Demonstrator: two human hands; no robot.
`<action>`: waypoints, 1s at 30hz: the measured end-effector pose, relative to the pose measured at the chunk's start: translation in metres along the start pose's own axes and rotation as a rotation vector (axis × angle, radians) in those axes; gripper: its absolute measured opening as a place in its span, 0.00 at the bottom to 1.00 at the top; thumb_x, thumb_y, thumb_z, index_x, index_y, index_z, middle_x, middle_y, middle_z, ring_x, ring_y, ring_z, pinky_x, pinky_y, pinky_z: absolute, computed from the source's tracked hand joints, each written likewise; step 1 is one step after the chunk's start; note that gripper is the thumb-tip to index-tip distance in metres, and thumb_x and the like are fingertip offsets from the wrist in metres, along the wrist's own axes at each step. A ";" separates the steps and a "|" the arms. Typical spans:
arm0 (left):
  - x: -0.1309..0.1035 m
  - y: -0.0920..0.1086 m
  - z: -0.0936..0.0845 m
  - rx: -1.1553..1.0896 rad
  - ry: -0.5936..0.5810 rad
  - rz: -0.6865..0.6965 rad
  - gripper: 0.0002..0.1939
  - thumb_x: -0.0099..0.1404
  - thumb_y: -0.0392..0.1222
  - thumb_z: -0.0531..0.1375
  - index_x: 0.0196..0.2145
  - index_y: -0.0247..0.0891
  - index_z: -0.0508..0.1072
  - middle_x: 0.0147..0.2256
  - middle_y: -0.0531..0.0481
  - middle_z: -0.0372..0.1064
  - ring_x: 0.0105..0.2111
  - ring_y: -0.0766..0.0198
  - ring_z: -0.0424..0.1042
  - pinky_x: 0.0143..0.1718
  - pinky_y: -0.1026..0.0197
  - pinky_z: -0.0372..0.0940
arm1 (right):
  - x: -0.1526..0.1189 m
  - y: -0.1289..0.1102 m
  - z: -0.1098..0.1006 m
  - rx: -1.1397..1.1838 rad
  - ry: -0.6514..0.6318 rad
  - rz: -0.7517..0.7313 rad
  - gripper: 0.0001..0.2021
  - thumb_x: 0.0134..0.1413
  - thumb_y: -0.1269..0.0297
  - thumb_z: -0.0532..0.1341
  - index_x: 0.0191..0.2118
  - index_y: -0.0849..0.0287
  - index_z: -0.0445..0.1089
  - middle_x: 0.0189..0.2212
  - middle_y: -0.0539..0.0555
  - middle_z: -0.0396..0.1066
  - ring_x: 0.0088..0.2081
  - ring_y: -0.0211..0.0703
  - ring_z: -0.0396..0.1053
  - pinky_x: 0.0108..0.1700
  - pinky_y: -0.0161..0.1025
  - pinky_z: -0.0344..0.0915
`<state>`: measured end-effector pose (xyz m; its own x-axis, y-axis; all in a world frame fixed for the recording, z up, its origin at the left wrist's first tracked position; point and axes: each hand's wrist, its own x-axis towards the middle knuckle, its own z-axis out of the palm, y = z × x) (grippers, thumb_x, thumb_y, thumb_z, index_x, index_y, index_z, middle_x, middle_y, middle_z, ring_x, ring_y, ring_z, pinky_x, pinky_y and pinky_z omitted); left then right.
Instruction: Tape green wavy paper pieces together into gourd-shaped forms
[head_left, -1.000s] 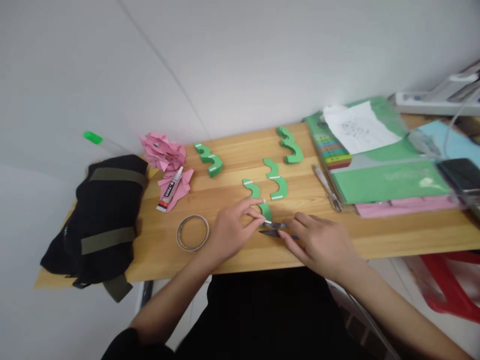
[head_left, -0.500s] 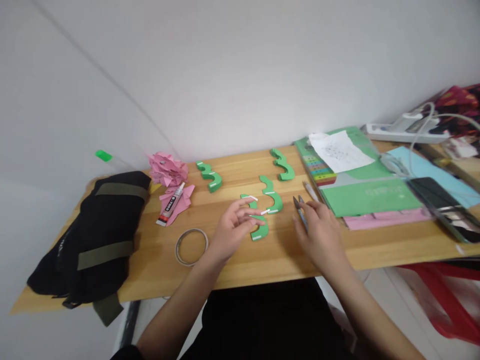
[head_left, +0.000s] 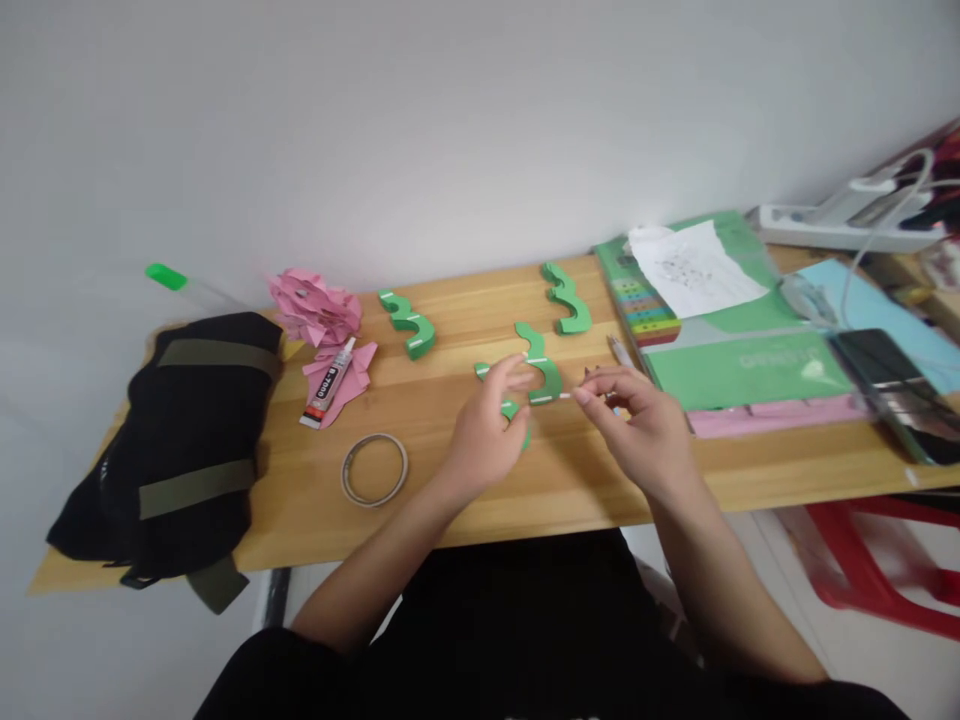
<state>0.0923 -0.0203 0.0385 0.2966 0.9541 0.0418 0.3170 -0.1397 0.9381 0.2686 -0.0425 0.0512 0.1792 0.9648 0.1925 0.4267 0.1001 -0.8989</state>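
My right hand (head_left: 637, 420) pinches the end of a thin white strip (head_left: 566, 396) between thumb and fingertips. The strip points left, close to the lower end of a wavy green piece (head_left: 551, 380) marked with white strips. Hovering over a second wavy green piece (head_left: 510, 410), my left hand (head_left: 487, 430) has its thumb and fingers apart. It covers much of that piece, and no held thing shows in it. Dark pointed tips of a tool show behind my right fingers, mostly hidden. Two more wavy green pieces (head_left: 409, 325) (head_left: 568, 300) lie farther back.
On the left are a roll of tape (head_left: 373, 470), a glue tube (head_left: 328, 385), crumpled pink paper (head_left: 315, 305) and a black pouch (head_left: 199, 440). A green folder (head_left: 750, 375), a paper sheet (head_left: 697, 268), a phone (head_left: 896, 390) and a power strip (head_left: 810, 226) lie right.
White strips showed at my left fingertips earlier; now a strip is in my right hand's pinch. My right hand has moved left from the pointed tool, and my left hand has turned upward.
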 end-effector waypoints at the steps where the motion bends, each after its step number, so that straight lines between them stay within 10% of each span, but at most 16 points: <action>1: 0.004 -0.004 0.004 0.167 0.008 0.040 0.29 0.60 0.26 0.56 0.58 0.39 0.59 0.53 0.41 0.70 0.55 0.55 0.68 0.56 0.47 0.61 | 0.000 0.003 -0.003 0.022 0.030 0.051 0.10 0.51 0.56 0.63 0.27 0.57 0.70 0.30 0.54 0.73 0.32 0.42 0.70 0.32 0.38 0.65; 5: 0.015 -0.016 0.019 0.567 -0.109 0.116 0.31 0.59 0.29 0.61 0.59 0.36 0.59 0.50 0.41 0.71 0.51 0.50 0.69 0.54 0.43 0.61 | 0.001 0.015 -0.009 0.167 0.048 0.264 0.12 0.50 0.53 0.63 0.30 0.58 0.69 0.25 0.50 0.68 0.24 0.35 0.63 0.26 0.35 0.59; 13: -0.020 -0.005 0.027 0.675 -0.221 0.238 0.25 0.63 0.32 0.58 0.57 0.38 0.60 0.42 0.46 0.73 0.44 0.54 0.71 0.54 0.45 0.62 | 0.008 0.025 -0.003 0.371 -0.006 0.423 0.17 0.45 0.52 0.67 0.34 0.58 0.67 0.21 0.46 0.66 0.19 0.31 0.61 0.19 0.31 0.57; 23: 0.025 -0.037 0.000 0.530 0.041 0.187 0.50 0.58 0.37 0.66 0.67 0.41 0.38 0.55 0.38 0.67 0.58 0.46 0.63 0.56 0.39 0.60 | 0.053 0.007 0.031 0.295 -0.224 0.664 0.06 0.51 0.66 0.61 0.26 0.59 0.64 0.14 0.45 0.67 0.14 0.34 0.64 0.17 0.31 0.62; 30: 0.038 -0.045 0.005 0.500 0.061 0.206 0.44 0.64 0.34 0.59 0.67 0.38 0.34 0.52 0.39 0.71 0.60 0.49 0.62 0.57 0.41 0.58 | 0.058 0.021 0.054 0.243 -0.203 0.691 0.08 0.50 0.62 0.61 0.26 0.59 0.66 0.14 0.47 0.67 0.15 0.35 0.65 0.18 0.31 0.62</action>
<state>0.0934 0.0208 -0.0038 0.3496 0.9052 0.2416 0.6523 -0.4203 0.6308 0.2400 0.0283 0.0221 0.1585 0.8509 -0.5009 0.0648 -0.5152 -0.8546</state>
